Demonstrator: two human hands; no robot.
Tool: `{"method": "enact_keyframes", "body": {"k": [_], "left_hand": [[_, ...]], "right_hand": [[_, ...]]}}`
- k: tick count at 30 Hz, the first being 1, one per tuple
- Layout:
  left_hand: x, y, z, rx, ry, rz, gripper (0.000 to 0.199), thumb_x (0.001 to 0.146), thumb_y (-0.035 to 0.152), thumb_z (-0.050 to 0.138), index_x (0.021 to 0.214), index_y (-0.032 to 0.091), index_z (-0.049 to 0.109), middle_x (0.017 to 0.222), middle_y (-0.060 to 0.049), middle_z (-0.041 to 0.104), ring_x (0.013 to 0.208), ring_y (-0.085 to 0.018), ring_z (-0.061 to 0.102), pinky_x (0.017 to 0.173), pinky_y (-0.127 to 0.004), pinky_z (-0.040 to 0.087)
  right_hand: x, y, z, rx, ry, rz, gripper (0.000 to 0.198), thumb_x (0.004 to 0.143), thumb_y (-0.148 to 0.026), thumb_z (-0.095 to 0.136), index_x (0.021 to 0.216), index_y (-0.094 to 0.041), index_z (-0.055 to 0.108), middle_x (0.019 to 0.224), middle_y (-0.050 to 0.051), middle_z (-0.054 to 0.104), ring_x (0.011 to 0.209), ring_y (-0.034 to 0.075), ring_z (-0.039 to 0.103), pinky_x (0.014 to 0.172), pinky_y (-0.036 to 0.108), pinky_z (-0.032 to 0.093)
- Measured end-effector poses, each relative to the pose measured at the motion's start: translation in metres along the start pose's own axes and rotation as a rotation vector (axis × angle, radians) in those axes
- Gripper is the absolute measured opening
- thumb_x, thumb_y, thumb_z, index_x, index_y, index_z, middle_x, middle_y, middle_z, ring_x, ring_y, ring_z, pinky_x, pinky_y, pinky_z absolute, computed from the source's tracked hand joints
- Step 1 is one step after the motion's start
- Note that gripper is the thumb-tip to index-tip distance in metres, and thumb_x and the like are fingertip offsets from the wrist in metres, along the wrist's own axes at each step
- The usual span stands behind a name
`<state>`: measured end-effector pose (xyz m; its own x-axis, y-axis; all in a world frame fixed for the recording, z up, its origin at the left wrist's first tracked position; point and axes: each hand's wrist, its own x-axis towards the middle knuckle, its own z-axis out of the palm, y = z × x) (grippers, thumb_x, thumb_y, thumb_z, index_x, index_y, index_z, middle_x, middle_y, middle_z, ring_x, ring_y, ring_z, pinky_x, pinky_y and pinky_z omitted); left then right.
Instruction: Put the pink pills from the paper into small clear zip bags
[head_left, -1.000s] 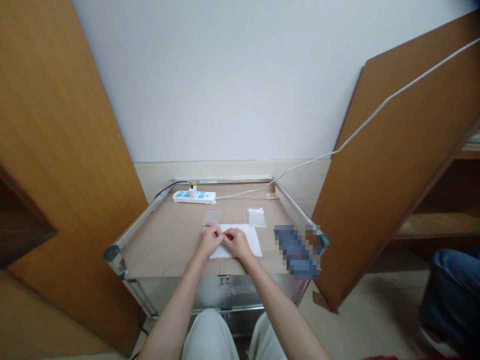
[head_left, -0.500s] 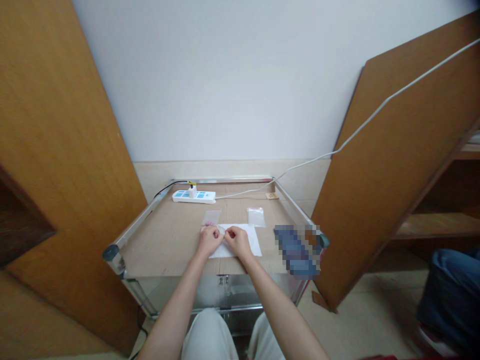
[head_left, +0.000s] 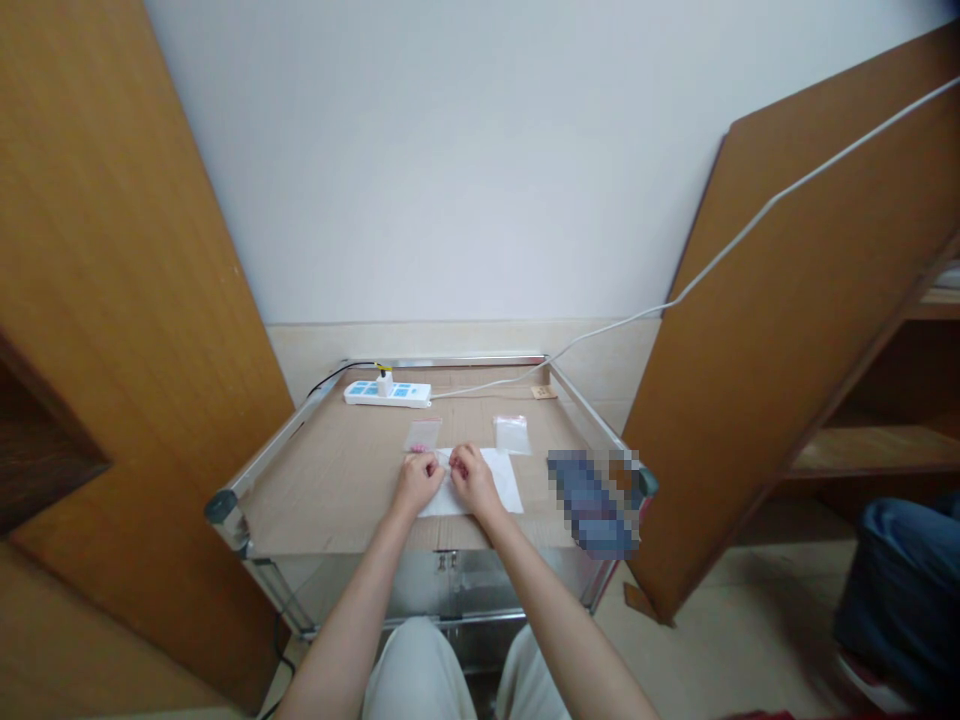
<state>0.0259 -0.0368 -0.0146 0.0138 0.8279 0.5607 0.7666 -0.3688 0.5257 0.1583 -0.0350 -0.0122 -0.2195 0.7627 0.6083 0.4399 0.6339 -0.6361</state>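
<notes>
My left hand (head_left: 420,482) is closed in a pinch over the left part of a white sheet (head_left: 504,485). Close beside it, my right hand (head_left: 471,477) has its fingers curled together above the same sheet. Whatever is between the fingertips is too small to make out. Just beyond my left hand lies a clear plastic bag (head_left: 424,432), with small pink pieces (head_left: 419,449) at its near end. A second clear bag (head_left: 513,434) lies past the sheet's far edge, to the right.
A white power strip (head_left: 388,394) with a plug in it lies at the table's back left. Its white cord (head_left: 600,330) runs off to the right. A blurred-out dark object (head_left: 592,505) is at the right edge. A person's leg in jeans (head_left: 904,590) shows far right.
My right hand's fingers have lifted slightly and curled more. My left hand stays nearly in place, and the bags and sheet have not moved.
</notes>
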Motion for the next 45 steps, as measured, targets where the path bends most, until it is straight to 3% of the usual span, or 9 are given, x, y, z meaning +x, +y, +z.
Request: {"method": "enact_keyframes", "body": {"k": [4, 8, 16, 22, 28, 34, 39, 45], "left_hand": [[-0.002, 0.0, 0.001, -0.058, -0.052, -0.032, 0.016, 0.062, 0.017, 0.042, 0.047, 0.016, 0.041, 0.045, 0.004, 0.038, 0.047, -0.009, 0.038, 0.049, -0.02, 0.028], [-0.002, 0.001, 0.001, -0.07, -0.066, -0.04, 0.016, 0.062, 0.016, 0.04, 0.047, 0.016, 0.041, 0.045, 0.005, 0.037, 0.047, -0.008, 0.037, 0.048, -0.019, 0.027], [-0.001, 0.003, -0.003, -0.148, -0.068, 0.021, 0.013, 0.064, 0.016, 0.039, 0.052, 0.016, 0.044, 0.049, 0.003, 0.042, 0.05, -0.009, 0.04, 0.051, -0.02, 0.03], [0.002, 0.005, -0.006, -0.161, 0.002, 0.073, 0.004, 0.061, 0.013, 0.041, 0.06, 0.017, 0.043, 0.062, 0.0, 0.048, 0.066, -0.013, 0.047, 0.067, -0.025, 0.037], [0.002, 0.009, -0.007, -0.098, 0.103, 0.093, 0.033, 0.055, 0.01, 0.045, 0.087, 0.017, 0.044, 0.092, -0.006, 0.051, 0.091, -0.019, 0.046, 0.083, -0.033, 0.035], [0.0, 0.017, -0.008, 0.053, -0.01, 0.108, 0.063, 0.054, 0.011, 0.047, 0.115, 0.02, 0.034, 0.121, -0.006, 0.039, 0.112, -0.021, 0.033, 0.094, -0.037, 0.024], [-0.002, 0.023, -0.009, 0.152, -0.103, 0.083, 0.065, 0.056, 0.012, 0.048, 0.118, 0.023, 0.034, 0.128, -0.003, 0.032, 0.117, -0.022, 0.025, 0.096, -0.039, 0.018], [-0.003, 0.023, -0.009, 0.174, -0.098, 0.091, 0.061, 0.057, 0.012, 0.047, 0.116, 0.024, 0.037, 0.126, -0.003, 0.035, 0.116, -0.021, 0.026, 0.096, -0.04, 0.016]], "right_hand": [[0.001, 0.0, -0.001, -0.042, -0.033, -0.039, 0.035, 0.065, -0.001, 0.041, 0.082, -0.022, 0.062, 0.106, 0.005, 0.048, 0.09, 0.016, 0.045, 0.08, 0.03, 0.034], [0.0, -0.003, -0.002, -0.109, -0.06, -0.057, 0.038, 0.066, -0.005, 0.047, 0.095, -0.027, 0.059, 0.114, 0.003, 0.046, 0.103, 0.018, 0.039, 0.086, 0.034, 0.029], [0.0, 0.001, 0.0, -0.122, -0.031, -0.048, 0.033, 0.066, -0.016, 0.055, 0.097, -0.026, 0.058, 0.114, 0.004, 0.047, 0.105, 0.02, 0.037, 0.089, 0.036, 0.027], [0.002, 0.009, 0.002, -0.056, 0.009, -0.011, 0.035, 0.066, -0.01, 0.052, 0.097, -0.026, 0.058, 0.111, 0.004, 0.048, 0.102, 0.018, 0.039, 0.086, 0.033, 0.03], [0.004, 0.009, 0.0, -0.003, -0.013, 0.044, 0.035, 0.07, -0.009, 0.047, 0.1, -0.024, 0.057, 0.085, 0.004, 0.058, 0.084, 0.016, 0.046, 0.077, 0.029, 0.034], [0.005, 0.008, -0.001, 0.053, 0.026, 0.035, 0.027, 0.073, -0.014, 0.047, 0.096, -0.021, 0.06, 0.076, 0.003, 0.059, 0.076, 0.014, 0.048, 0.072, 0.026, 0.036], [0.005, 0.007, -0.001, 0.083, 0.038, 0.049, 0.023, 0.07, -0.02, 0.054, 0.092, -0.018, 0.062, 0.076, 0.004, 0.059, 0.074, 0.015, 0.049, 0.07, 0.026, 0.037], [0.006, 0.006, 0.0, 0.102, 0.04, 0.06, 0.026, 0.066, -0.025, 0.06, 0.091, -0.018, 0.062, 0.076, 0.005, 0.059, 0.074, 0.015, 0.05, 0.069, 0.026, 0.038]]}}
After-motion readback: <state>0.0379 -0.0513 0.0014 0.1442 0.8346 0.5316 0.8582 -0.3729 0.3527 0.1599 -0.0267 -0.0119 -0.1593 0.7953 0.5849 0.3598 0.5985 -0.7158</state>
